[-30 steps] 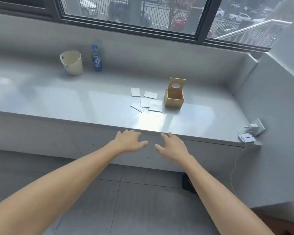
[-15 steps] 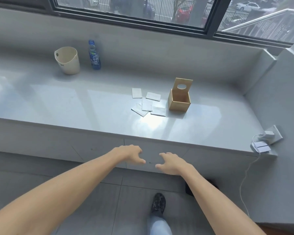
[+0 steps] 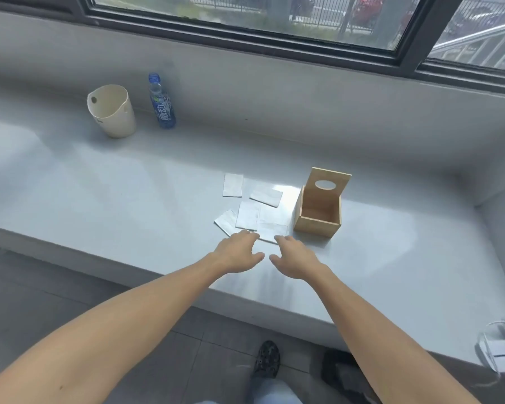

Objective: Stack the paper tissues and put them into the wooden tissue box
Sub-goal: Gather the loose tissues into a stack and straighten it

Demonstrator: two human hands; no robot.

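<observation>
Several white folded paper tissues [image 3: 247,214] lie scattered flat on the pale grey ledge [image 3: 99,205], left of the wooden tissue box [image 3: 318,223]. The box stands open on top, its lid with an oval hole [image 3: 325,184] tilted up at the back; it looks empty inside. My left hand [image 3: 238,253] hovers palm down, fingers spread, its fingertips at the near edge of the tissues. Beside it my right hand [image 3: 295,259] is also spread and empty, fingertips by the nearest tissue [image 3: 270,231].
A cream plastic bucket [image 3: 111,110] and a blue drink bottle [image 3: 161,102] stand at the back left against the wall. A white charger with cable [image 3: 500,349] sits at the lower right. My shoe [image 3: 266,360] shows on the tiled floor below the ledge's front edge.
I have stepped closer to the ledge. Both hands moved forward from below the ledge's front edge to over its surface, reaching the near tissues.
</observation>
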